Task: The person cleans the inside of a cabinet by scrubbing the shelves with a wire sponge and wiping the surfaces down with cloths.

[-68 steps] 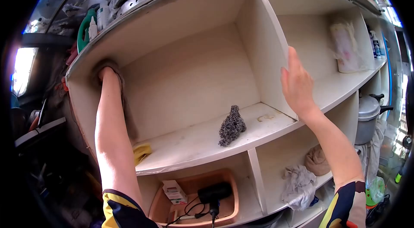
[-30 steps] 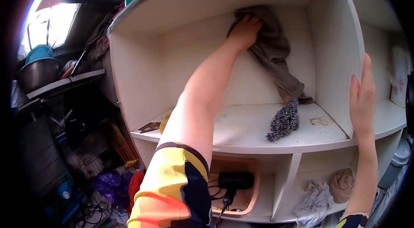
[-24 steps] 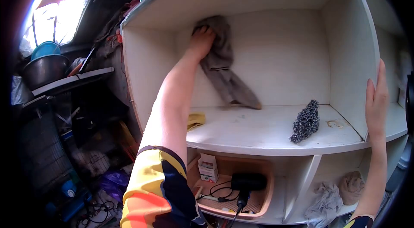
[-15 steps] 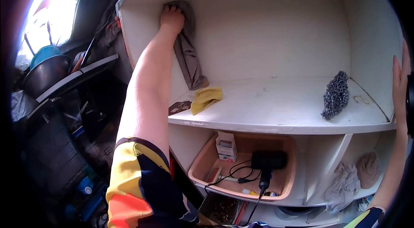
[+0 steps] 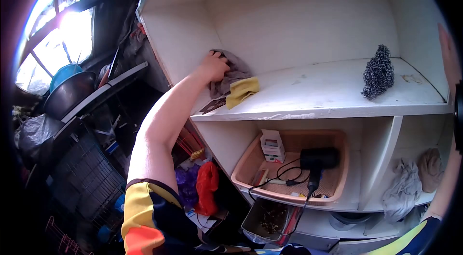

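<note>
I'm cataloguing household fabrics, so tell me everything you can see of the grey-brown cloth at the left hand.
The grey-brown cloth looks soft and limp, bunched into loose folds. It sits at the left end of the upper shelf, near the back corner. The left hand rests on its upper part, hiding some of it. The yellow cloth overlaps its lower right edge in view. No pattern is discernible.

Left sleeve (image 5: pixel 153 216) short, colour-blocked: yellow panel by the hem, navy panel alongside, bright red-orange patch nearer the shoulder, thin dark band edging the opening. Right sleeve (image 5: pixel 415 239): pale yellow-green and navy, partly visible.
</note>
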A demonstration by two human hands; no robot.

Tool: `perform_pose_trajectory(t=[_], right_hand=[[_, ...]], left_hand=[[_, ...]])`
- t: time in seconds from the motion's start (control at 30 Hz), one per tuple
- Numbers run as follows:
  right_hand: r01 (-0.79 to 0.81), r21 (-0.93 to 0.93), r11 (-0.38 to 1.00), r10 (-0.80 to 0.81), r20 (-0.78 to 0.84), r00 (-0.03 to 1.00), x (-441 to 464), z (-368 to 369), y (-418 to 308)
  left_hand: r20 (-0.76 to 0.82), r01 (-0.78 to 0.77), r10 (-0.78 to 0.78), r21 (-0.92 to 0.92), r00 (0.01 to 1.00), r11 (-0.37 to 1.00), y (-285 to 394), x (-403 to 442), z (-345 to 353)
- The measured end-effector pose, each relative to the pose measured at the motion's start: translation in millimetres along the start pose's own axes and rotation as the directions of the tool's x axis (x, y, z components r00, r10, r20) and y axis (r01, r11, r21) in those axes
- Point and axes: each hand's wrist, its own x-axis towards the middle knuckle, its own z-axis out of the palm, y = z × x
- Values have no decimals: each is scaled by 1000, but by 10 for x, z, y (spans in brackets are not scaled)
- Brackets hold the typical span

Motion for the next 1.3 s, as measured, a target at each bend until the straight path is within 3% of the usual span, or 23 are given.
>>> perform_pose_trajectory(t=[0.03, 0.1, 0.13, 0.23, 0.27, 0.33, 0.47, 0.5, 0.53, 0.57, 0.63, 0.7, 0.73, 0.77, 0.83, 0.9, 0.97, 1.03, 1.07, 1.1, 1.13, 1.23, 1.3], right_hand=[[40, 6, 999, -40, -31, 999, -11, 9, -17], [89, 21, 996, -88, -50, 995, -20, 23, -22], [98, 8, 995, -97, -51, 994, -27, 32, 21], [119, -21, 993, -120, -52, 991, -57, 85, 173], [127, -30, 991, -128, -56, 990, -53, 100, 176], [136, -26, 990, -137, -44, 990, -45, 115, 138], [117, -77, 990, -120, -37, 992, -77, 75, 104], [110, -92, 990, -114, -41, 993, -78, 69, 104], [114, -87, 990, -118, -44, 992, -81, 89, 128], [95, -135, 986, -98, -21, 995, -84, 124, 174], [72, -187, 980, -72, 4, 997, -93, 119, 174], [64, -140, 988, -64, 6, 998, -63, 76, 101], [68, -137, 988, -67, 8, 998, -70, 104, 142], [100, -149, 984, -105, -26, 994, -85, 161, 237], [138, -155, 978, -147, -53, 988, -86, 187, 258], [35, -15, 999, -35, -39, 999, -91, 154, 192], [91, -69, 993, -96, -73, 993, -105, 251, 312], [139, -127, 982, -154, -113, 982, -88, 222, 265], [85, -81, 993, -90, -54, 995, -64, 126, 152], [27, -37, 999, -27, 7, 1000, -45, 65, 79], [28, -34, 999, -28, -1, 1000, -50, 74, 90], [109, -72, 991, -114, -67, 991, -61, 74, 108], [21, 20, 1000, -22, 45, 999, -45, 8, 42]], left_hand=[[-112, 18, -19, -6, 993, 1000, -115, -6, 25], [-308, 217, -172, 118, 936, 969, -416, 0, -193], [-478, 260, -153, 167, 865, 951, -678, -23, -273], [-712, 391, -146, 192, 687, 900, -1304, -156, -545], [-702, 392, -155, 190, 695, 900, -1336, -256, -561], [-668, 240, -55, 188, 742, 952, -1295, -472, -570], [-300, 50, 8, 186, 954, 981, -469, -935, -222], [-287, -42, 80, 137, 954, 990, -238, -1055, -106], [-211, -41, 32, -37, 977, 998, -1, -1140, -69], [-334, -91, 63, -69, 941, 993, 82, -1179, 54], [-371, -142, 94, -103, 924, 984, -44, -1175, 111], [-323, -24, 54, 96, 945, 995, -239, -1081, -94], [-382, 108, -44, 148, 923, 983, -415, -1024, -213], [-448, 241, -132, 193, 884, 951, -638, -952, -349], [-684, 298, -123, 143, 719, 944, -1087, -943, -538], [-685, 309, -129, 146, 717, 940, -1114, -1007, -611], [-706, 317, -115, 161, 699, 935, -1017, -1057, -508], [-609, 336, -197, 122, 768, 934, -580, -1160, -273], [-480, 277, -142, 224, 866, 935, -315, -1243, -133], [-615, 249, -153, 73, 773, 966, 17, -1384, -9], [-553, 141, -68, 89, 831, 986, 135, -1445, 210], [-643, -14, -78, -138, 762, 990, 224, -1636, 156], [-642, -19, -91, -163, 762, 986, 233, -1687, 153]])
